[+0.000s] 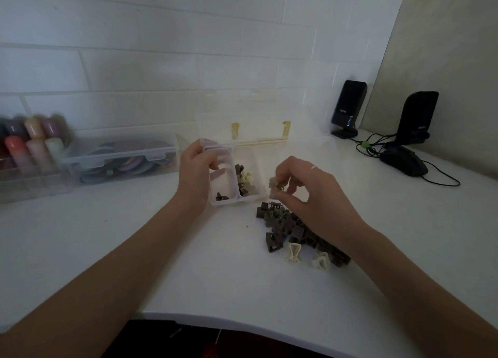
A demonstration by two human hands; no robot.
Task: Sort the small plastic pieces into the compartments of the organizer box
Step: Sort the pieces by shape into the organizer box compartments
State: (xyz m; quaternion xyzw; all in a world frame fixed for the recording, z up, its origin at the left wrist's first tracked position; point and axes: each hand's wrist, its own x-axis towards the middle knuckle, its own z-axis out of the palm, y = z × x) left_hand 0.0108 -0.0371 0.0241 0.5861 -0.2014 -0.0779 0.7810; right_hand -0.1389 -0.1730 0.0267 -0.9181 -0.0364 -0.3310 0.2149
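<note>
While our forearms reach out over the white desk (188,271), the nearest things to us are the unsorted plastic pieces (291,231), a loose heap of dark brown ones with two cream ones at its near edge, lying partly under our right wrist. Just above that heap our right hand (304,190) pinches a few small pieces (276,185) between thumb and curled fingers, one pale and one dark as far as we can tell, held just beside the organizer box (234,196). Our left hand (196,174) grips the box's left wall, fingers curled over its rim. Its left compartment holds only a couple of dark pieces; the right one holds a mix of dark and cream. Its clear lid (256,120) stands open behind. We judge the main risk to be the pinch carrying mixed colours: released together, they would land in one compartment. Farther off sit a clear case (118,158), two speakers (349,107) and a mouse (404,159).
</note>
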